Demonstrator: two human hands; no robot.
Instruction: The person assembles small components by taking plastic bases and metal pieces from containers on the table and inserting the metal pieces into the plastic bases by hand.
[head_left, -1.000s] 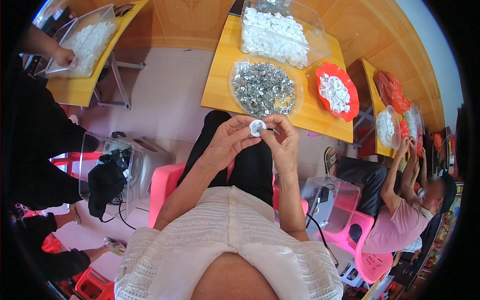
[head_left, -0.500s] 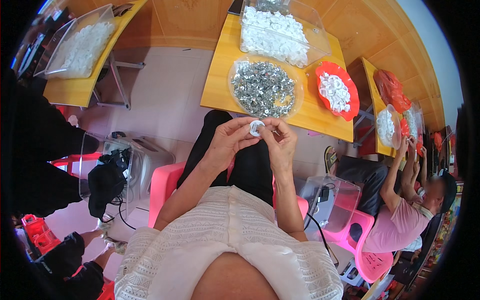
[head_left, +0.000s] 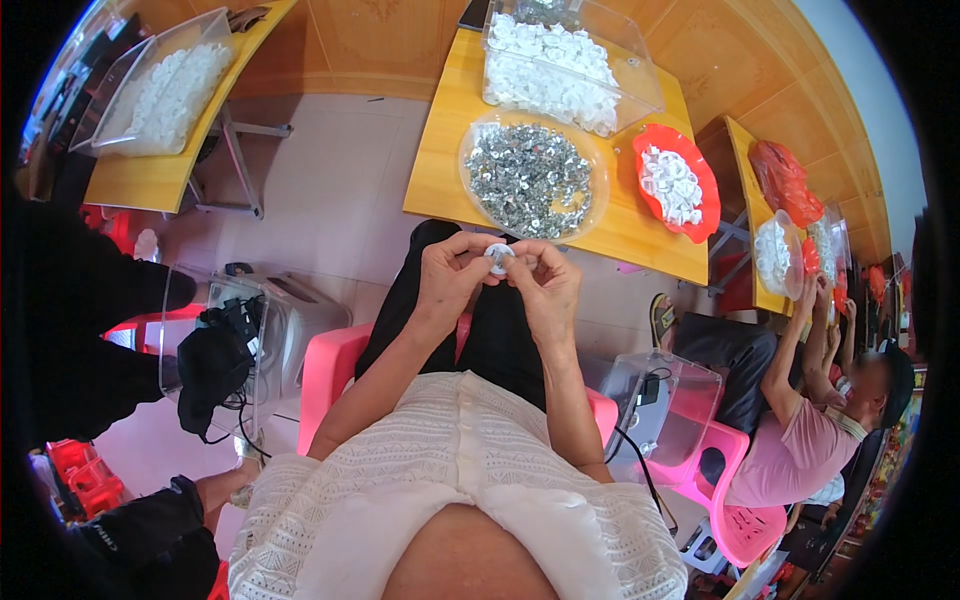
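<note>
Above my lap, both hands meet around a small round white plastic part (head_left: 498,257). My left hand (head_left: 450,275) pinches its left side between thumb and fingers. My right hand (head_left: 547,290) closes on it from the right, the thumb pressed over its face; a small dark or metallic spot shows in its middle. Just beyond my fingers, a clear round tray (head_left: 598,205) on the yellow table (head_left: 435,170) holds many small silvery metal pieces (head_left: 525,180). To its right, a red scalloped dish (head_left: 704,180) carries white plastic parts (head_left: 670,184).
A clear bin (head_left: 640,85) heaped with white parts stands at the table's back. Another bin (head_left: 165,95) sits on the left table. Clear boxes with dark cables flank my pink chair (head_left: 330,375). A co-worker (head_left: 790,440) sits at the right, hands raised at another table.
My hands have shifted slightly left with the white part, and my right thumb has moved across its face. At the lower left, another person's leg has moved.
</note>
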